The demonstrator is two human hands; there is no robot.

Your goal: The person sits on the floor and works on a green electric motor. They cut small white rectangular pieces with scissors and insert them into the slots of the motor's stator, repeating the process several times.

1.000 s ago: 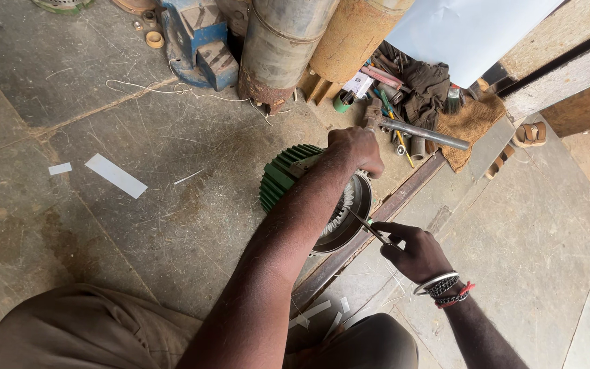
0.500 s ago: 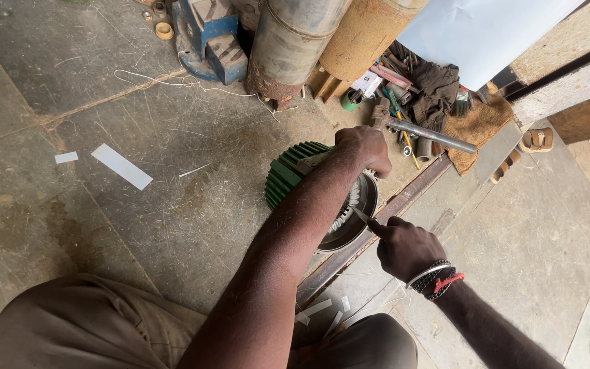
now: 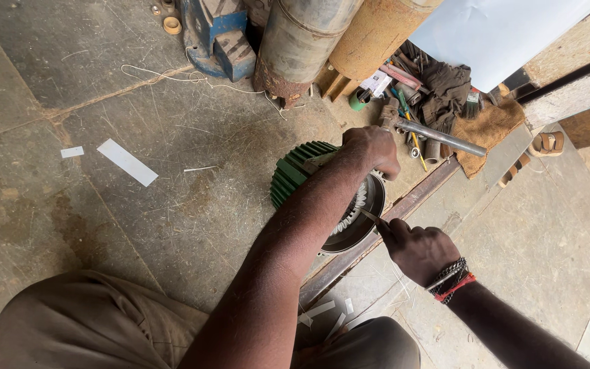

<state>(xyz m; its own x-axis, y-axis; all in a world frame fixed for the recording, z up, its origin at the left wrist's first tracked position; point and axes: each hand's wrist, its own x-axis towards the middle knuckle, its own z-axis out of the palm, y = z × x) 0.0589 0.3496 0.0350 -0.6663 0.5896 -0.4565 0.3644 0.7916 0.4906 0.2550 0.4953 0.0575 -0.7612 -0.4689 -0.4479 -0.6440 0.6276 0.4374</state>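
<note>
While the green finned motor housing (image 3: 302, 171) lay on its side on the concrete floor (image 3: 138, 225), its open round mouth showed pale windings (image 3: 358, 208) ringed inside. Your left hand (image 3: 373, 149) was clenched over the housing's upper rim. Your right hand (image 3: 419, 249), just beside the mouth, gripped a thin metal tool (image 3: 370, 217) whose tip reached inside the opening, beside a rusty steel bar (image 3: 404, 205).

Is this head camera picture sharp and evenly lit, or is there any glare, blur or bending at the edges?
Head view: soft, even daylight with faint shadows; the green finned motor housing and right hand look sharp; the left hand is crisp too; the pale sheet at the top is nearly washed out; floor joints bow slightly, a wide-lens effect.
</note>
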